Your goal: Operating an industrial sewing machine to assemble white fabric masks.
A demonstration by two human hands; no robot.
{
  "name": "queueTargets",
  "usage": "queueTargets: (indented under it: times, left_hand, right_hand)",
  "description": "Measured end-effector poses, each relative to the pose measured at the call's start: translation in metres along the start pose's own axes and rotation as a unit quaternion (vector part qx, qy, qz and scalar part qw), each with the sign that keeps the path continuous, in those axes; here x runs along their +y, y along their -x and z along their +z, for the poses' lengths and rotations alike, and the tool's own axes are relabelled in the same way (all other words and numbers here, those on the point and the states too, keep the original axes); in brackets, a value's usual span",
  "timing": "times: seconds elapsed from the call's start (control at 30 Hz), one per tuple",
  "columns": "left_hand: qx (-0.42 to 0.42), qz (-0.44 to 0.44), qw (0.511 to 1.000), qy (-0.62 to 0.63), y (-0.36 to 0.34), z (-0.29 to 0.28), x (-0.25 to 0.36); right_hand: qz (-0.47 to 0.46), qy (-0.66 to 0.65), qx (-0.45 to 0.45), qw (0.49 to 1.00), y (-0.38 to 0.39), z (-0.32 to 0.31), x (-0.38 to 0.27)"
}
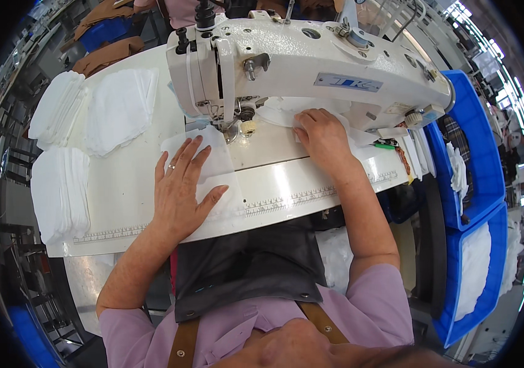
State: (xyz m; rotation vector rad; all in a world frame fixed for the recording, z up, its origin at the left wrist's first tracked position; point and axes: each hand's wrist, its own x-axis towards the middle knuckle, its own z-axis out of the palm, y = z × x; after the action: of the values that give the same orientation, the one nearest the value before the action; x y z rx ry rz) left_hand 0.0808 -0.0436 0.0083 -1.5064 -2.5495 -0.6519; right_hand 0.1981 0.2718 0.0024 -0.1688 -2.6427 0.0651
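My left hand, with a ring on one finger, lies flat and spread on a thin white cloth piece. The cloth's upper edge reaches the presser foot of a white sewing machine. Under the machine's arm, my right hand is closed, its fingers bent and pressed together at the edge of more white cloth. The fingertips partly hide how that cloth is gripped.
Stacks of white cloth pieces stand at the table's left. A ruler strip runs along its front edge. Blue bins holding cloth stand at the right, near a green-handled tool. Brown cloth and another person are beyond.
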Motion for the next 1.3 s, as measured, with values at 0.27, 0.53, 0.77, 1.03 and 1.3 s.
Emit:
queueTargets:
  times: [0.27, 0.53, 0.77, 1.03, 1.3]
  left_hand:
    - [0.025, 0.038, 0.993, 0.104, 0.000, 0.002, 0.006]
    - [0.091, 0.049, 0.968, 0.227, -0.016, -0.003, 0.043]
    - [-0.020, 0.168, 0.980, 0.107, -0.023, -0.018, 0.064]
    - [-0.040, -0.201, 0.658, 0.725, 0.016, 0.006, 0.032]
    - [-0.057, -0.270, 0.565, 0.778, 0.011, 0.019, 0.019]
  right_hand:
    - [-0.036, -0.017, 0.065, 0.997, 0.007, -0.002, 0.007]
    - [-0.120, 0.029, 0.119, 0.985, 0.024, -0.049, -0.047]
    - [-0.217, -0.066, 0.068, 0.972, 0.042, -0.085, -0.097]
    - [-0.201, -0.126, 0.205, 0.950, 0.054, -0.038, -0.121]
    - [-0.228, -0.256, 0.117, 0.932, 0.038, -0.023, -0.132]
